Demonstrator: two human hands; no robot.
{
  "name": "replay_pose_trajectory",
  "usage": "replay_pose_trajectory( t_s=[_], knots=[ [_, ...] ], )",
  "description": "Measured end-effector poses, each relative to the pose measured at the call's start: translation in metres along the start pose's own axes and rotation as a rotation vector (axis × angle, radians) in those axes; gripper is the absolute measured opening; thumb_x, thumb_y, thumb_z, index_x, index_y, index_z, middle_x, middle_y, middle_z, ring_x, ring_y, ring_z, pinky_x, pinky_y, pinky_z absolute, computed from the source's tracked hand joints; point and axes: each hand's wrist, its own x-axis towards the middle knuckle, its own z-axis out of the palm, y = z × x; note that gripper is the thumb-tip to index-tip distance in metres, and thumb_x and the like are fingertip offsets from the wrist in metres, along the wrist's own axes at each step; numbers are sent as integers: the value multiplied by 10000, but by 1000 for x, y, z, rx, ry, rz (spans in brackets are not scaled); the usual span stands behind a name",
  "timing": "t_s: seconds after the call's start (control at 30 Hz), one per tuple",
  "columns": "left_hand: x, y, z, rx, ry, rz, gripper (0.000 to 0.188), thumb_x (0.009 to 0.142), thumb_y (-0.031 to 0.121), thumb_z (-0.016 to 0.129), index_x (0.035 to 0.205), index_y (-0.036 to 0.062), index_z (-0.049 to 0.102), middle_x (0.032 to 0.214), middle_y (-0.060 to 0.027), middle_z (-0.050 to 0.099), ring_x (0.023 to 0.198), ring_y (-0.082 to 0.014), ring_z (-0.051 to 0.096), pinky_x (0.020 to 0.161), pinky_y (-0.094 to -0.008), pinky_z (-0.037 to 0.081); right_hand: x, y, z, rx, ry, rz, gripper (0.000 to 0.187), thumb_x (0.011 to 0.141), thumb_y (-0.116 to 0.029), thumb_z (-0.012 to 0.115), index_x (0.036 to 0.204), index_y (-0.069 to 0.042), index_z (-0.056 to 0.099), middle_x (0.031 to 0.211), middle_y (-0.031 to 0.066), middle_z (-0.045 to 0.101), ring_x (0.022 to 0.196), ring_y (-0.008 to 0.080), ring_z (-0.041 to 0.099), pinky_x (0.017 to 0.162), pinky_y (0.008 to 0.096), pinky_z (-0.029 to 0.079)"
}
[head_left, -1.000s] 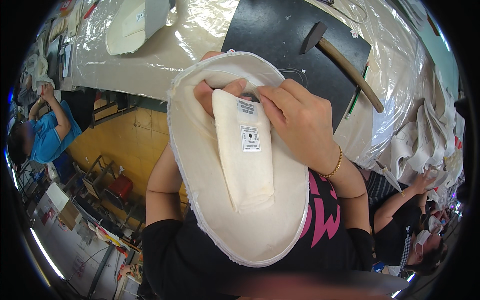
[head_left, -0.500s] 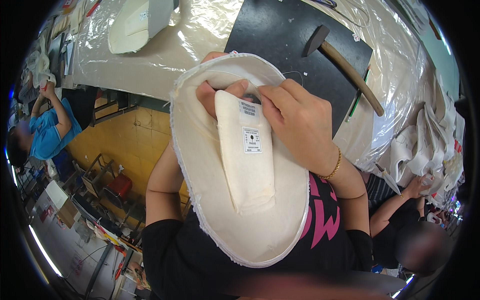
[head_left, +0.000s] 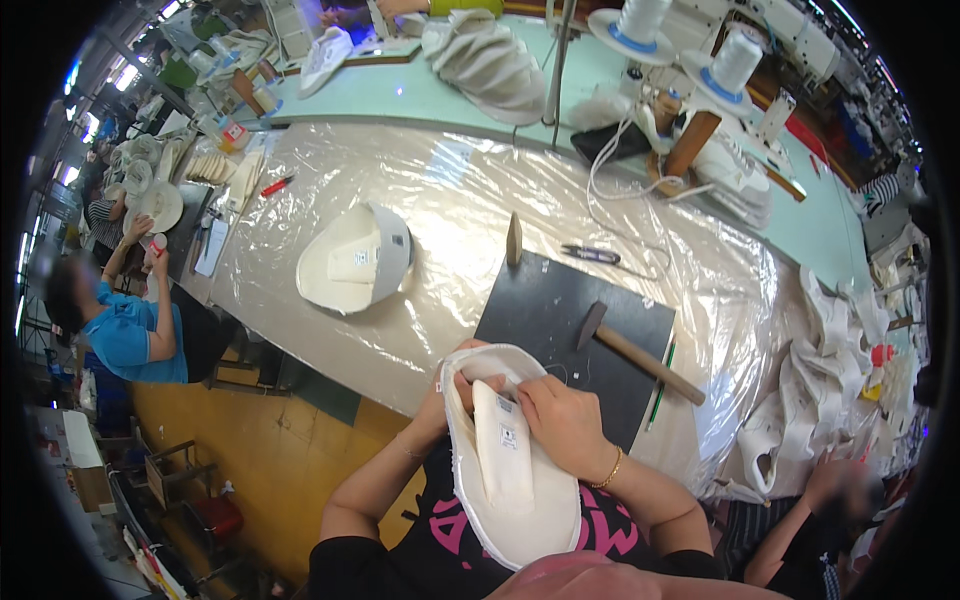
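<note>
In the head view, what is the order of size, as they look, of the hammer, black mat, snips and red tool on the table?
1. Black mat
2. Hammer
3. Snips
4. Red tool, though it lies farther off

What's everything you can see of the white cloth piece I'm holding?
The white cloth piece is a long oval shell, open toward the camera, its left rim rough. Inside lies a padded cream flap with a dark patch and white label. It's held before a black shirt, far end leaning left. Your left hand grips its far left side; your right hand reaches inside.
</note>
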Motion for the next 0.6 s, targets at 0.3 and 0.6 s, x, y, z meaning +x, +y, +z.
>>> replay_pose_trajectory(
  t_s=[0.3,0.6],
  knots=[
    [10,-9,-6,105,11,53,318,807,166,768,1052,25,623,922,-64,675,825,-129,608,732,-311,529,4,5,6,-6,19,-49,103,900,-177,642,925,-78,650,814,85,645,608,271,664,518,386,520],
    [16,-5,-5,67,-8,-23,343,813,162,771,1085,10,629,942,-79,685,828,-138,629,726,-313,543,10,6,3,25,-14,4,100,889,-164,658,916,-72,683,832,98,677,630,299,662,564,398,533]
  ],
)
